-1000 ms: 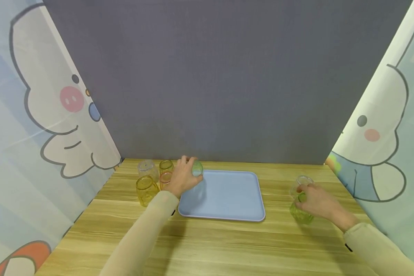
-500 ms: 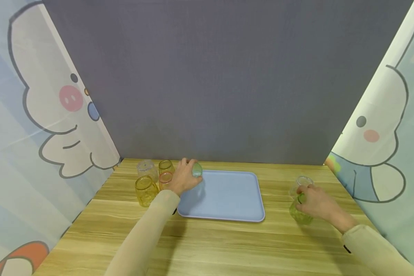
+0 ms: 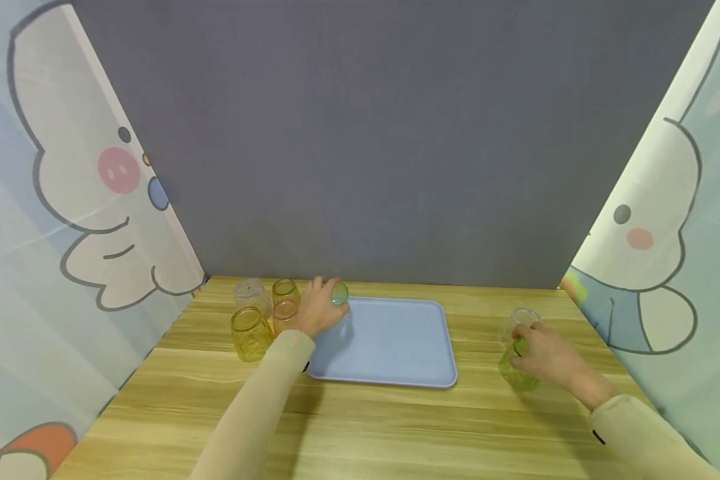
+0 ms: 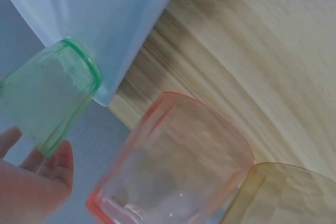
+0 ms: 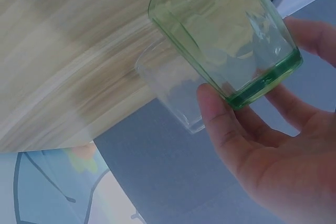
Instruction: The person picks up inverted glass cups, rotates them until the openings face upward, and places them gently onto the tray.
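Note:
My left hand holds a small green glass at the far left corner of a light blue tray. In the left wrist view the fingertips pinch this green glass above the tray's edge. My right hand grips a larger green glass on the table right of the tray. In the right wrist view that hand curls round the thick base of the green glass, whose rim faces the tabletop. A clear glass stands just behind it.
Left of the tray stand a yellow glass, a pink glass, an amber glass and a clear glass. A grey wall closes the back of the wooden table, and cartoon curtains hang on both sides.
The left hand and its green glass have shifted slightly toward the tray's far left corner. The right hand has hardly moved on the larger green glass.

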Tool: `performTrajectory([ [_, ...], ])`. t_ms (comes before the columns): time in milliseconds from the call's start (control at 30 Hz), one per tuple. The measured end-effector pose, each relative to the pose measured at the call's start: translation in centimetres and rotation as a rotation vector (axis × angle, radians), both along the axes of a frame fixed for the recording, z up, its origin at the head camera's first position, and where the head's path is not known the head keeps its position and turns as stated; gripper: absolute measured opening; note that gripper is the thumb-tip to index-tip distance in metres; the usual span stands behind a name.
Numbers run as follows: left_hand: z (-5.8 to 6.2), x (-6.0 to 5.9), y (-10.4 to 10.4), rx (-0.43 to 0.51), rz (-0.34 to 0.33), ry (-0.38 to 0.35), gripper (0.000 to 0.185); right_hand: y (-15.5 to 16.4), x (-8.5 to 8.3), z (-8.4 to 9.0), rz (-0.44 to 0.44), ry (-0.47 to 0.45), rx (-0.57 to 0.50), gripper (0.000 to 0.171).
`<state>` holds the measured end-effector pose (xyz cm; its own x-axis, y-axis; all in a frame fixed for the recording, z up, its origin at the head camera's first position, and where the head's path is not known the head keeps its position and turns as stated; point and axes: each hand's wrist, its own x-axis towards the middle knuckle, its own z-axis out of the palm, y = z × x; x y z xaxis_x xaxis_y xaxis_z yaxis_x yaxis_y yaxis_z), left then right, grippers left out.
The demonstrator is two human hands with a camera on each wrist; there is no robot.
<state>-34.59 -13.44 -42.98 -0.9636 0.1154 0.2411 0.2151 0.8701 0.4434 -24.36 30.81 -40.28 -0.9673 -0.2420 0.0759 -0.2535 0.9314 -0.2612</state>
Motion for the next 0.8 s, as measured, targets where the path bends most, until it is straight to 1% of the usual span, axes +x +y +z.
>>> performTrajectory([
  [167, 0.0, -0.3, 0.4, -0.021, 0.011, 0.005, 0.065, 0.0, -0.1, -0.1, -0.001, 0.004, 0.006, 0.046],
  [400, -0.5, -1.0, 0.7, -0.06, 0.032, 0.002, 0.064, 0.1, 0.0, -0.1, 0.008, -0.011, 0.006, 0.047],
  [600, -0.6, -1.5, 0.8, -0.097, 0.025, 0.012, 0.062, -0.1, 0.1, -0.1, 0.009, -0.006, 0.007, 0.047],
  [800, -0.6, -1.6, 0.8, -0.091, 0.023, 0.01, 0.058, -0.3, 0.2, -0.1, 0.016, 0.01, 0.01, 0.046],
])
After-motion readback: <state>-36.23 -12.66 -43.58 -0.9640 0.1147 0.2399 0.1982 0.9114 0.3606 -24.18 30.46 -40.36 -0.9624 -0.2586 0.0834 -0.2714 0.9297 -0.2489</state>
